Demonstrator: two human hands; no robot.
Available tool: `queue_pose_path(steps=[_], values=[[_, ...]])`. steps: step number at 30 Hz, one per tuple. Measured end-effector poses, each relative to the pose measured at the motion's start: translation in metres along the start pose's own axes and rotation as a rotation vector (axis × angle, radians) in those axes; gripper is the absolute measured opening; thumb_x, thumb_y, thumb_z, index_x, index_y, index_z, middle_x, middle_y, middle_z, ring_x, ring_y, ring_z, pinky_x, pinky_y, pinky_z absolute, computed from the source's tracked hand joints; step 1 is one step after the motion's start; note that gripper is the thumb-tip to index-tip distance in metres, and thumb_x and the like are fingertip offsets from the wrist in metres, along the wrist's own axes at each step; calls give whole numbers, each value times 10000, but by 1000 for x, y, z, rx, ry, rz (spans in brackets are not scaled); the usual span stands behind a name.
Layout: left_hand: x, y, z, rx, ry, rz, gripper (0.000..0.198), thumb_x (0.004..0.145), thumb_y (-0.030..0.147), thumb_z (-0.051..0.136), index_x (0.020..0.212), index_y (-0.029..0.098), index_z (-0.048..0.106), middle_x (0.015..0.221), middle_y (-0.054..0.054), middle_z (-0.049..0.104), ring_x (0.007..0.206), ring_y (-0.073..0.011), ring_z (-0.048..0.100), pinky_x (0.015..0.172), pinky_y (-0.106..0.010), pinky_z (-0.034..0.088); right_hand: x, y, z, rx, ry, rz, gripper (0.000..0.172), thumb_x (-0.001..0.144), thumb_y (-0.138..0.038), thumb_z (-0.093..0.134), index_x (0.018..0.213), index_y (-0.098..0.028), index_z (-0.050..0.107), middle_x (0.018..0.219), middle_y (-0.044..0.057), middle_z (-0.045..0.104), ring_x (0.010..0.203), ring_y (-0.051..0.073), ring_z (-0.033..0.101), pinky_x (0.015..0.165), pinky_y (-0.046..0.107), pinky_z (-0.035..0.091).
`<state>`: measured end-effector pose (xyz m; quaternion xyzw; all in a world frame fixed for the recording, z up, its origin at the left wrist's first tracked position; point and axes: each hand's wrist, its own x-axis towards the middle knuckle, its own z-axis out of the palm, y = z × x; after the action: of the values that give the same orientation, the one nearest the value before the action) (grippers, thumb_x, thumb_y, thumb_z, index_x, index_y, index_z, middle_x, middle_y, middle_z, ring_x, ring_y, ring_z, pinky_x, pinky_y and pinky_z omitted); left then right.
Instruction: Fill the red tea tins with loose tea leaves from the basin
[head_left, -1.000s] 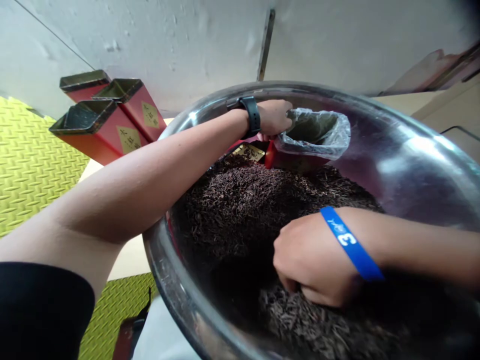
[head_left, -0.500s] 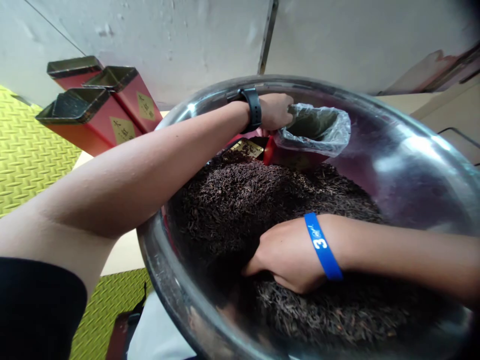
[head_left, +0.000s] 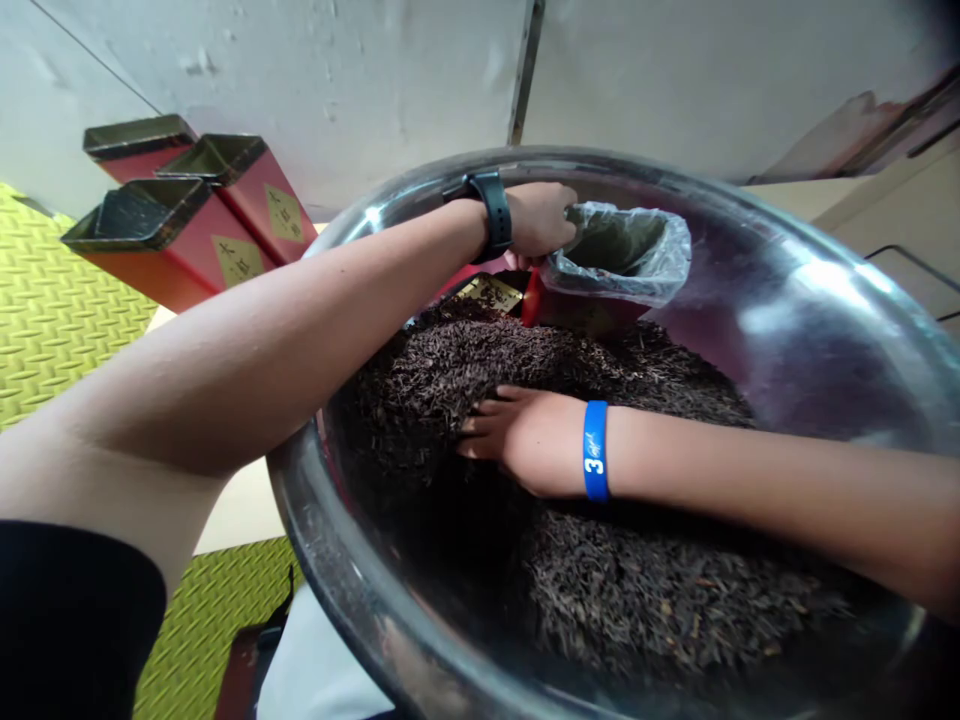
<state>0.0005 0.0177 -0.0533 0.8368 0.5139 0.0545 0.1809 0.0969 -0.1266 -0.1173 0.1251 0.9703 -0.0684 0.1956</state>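
Observation:
My left hand [head_left: 541,220], with a dark watch on its wrist, grips the near-left rim of a red tea tin [head_left: 592,312] lined with a clear plastic bag [head_left: 667,262]. The tin stands at the far side inside a large steel bowl [head_left: 352,610], its mouth upward and its base among the loose dark tea leaves [head_left: 660,590]. My right hand [head_left: 525,435], wearing a blue wristband, lies palm down on the tea with fingers spread and pointing left. A gold-labelled red surface [head_left: 491,295] shows under my left hand, partly covered by leaves.
Several open red tins [head_left: 247,235] with gold labels stand outside the bowl at the left. A grey wall [head_left: 300,80] rises behind, and yellow textured flooring [head_left: 60,310] lies at the left. A dark wire-like bar [head_left: 907,265] shows at the right.
My right hand has moved up and away in the bowl, from curled fingers dug into the tea to spread fingers on top of it. My left hand keeps its grip on the tin.

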Motion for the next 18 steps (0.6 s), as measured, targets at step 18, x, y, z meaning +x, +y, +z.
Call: queue_pose_path(steps=[18], values=[[-20,10,-5,-61,12,-97,396,833,259,422,1194,102,471,875,-70,607,855,-181,534,766,-281,398,-46,47,-20,-178,-28,782,479,891,-390,280,885,-71,637,799,188,649,739,271,640,638,342,443]])
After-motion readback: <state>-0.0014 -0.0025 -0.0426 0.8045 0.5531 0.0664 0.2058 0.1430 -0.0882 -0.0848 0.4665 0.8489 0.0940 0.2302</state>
